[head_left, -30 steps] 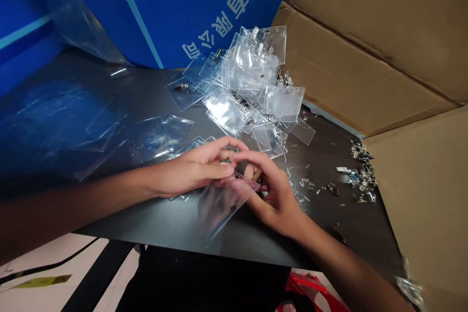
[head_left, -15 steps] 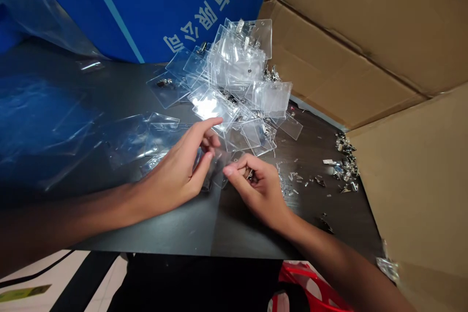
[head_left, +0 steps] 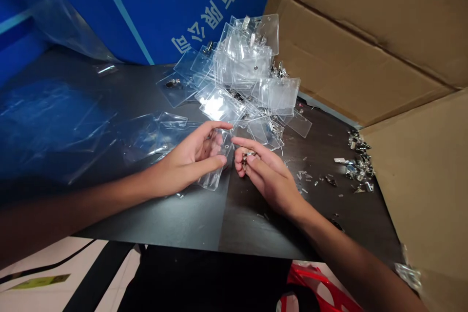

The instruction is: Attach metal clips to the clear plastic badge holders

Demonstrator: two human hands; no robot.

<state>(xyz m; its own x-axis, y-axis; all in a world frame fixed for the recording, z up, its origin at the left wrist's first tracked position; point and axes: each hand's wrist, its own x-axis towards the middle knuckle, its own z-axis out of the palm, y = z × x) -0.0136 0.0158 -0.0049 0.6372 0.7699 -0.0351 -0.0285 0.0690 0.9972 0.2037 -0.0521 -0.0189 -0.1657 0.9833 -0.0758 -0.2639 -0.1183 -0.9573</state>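
My left hand (head_left: 190, 161) grips a clear plastic badge holder (head_left: 213, 181), its thumb on the near face and the fingers behind. A small punched hole (head_left: 227, 146) shows near the holder's right edge. Just to the right, my right hand (head_left: 268, 170) pinches a small metal badge clip (head_left: 248, 154) between thumb and curled fingers, with its index finger stretched toward the holder. The clip and the holder look apart. Beyond both hands lies a heap of clear badge holders (head_left: 243, 63), some with metal clips on them.
Loose metal clips (head_left: 360, 168) lie along the table's right edge, beside a cardboard wall (head_left: 420, 156). Tiny clear plastic bits (head_left: 303, 175) are scattered nearer. More clear holders (head_left: 146, 139) lie left of my hands. A blue printed panel (head_left: 153, 5) stands behind the dark table (head_left: 175, 224).
My left hand has turned the badge holder so more of it shows. My right hand has opened out slightly, bringing the clip into view. The whole view has shifted a little.
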